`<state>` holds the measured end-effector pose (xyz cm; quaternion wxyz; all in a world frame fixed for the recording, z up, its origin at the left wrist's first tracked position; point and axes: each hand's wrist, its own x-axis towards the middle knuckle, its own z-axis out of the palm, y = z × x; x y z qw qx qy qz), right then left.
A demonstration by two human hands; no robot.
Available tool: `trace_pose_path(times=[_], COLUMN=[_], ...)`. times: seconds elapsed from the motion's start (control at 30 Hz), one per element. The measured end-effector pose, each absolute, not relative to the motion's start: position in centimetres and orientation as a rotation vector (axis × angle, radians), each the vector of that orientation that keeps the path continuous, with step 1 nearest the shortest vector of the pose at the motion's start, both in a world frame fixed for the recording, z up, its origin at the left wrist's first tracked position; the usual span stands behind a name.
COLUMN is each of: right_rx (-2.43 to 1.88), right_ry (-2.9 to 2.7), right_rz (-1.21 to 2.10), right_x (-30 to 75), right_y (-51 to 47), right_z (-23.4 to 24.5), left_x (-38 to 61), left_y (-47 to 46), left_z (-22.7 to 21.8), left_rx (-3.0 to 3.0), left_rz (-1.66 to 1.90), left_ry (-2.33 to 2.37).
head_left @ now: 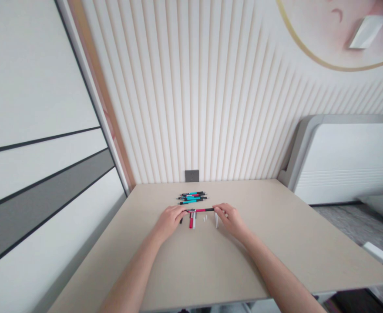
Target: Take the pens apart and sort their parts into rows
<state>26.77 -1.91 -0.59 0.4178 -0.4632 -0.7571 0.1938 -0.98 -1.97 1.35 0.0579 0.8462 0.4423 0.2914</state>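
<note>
The person's left forearm (133, 274) and right forearm (281, 274) are bare, long and slim, narrowing smoothly toward the wrists. The left hand (169, 221) and right hand (231, 219) are bare as well, with slender fingers. Both arms match in build, and any fine detail on the skin or nails is too small to tell.

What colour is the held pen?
Slim plastic pen: pink and black, best seen in head view.
</note>
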Motion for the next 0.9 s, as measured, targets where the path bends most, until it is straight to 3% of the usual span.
trace_pose_path(times=[0.23,0.63,0.9], right_rx=[-1.355,-1.188,-1.333], right_ry=[-1.868,-1.742,-1.757], right_rz=[0.576,0.628,0.631], right_x=[26.52,26.55,26.43], right_y=[-1.96,-2.09,-2.0], right_z=[-0.81,-0.43,-0.57], left_x=[-0.87,-0.91,-1.02], left_y=[-1.99,-1.84,-1.86], left_z=[1.28,1.01,1.26], left_rx=[2.585,2.598,2.604], left_rz=[0.894,0.882,0.948], left_ry=[1.339,1.337,1.37])
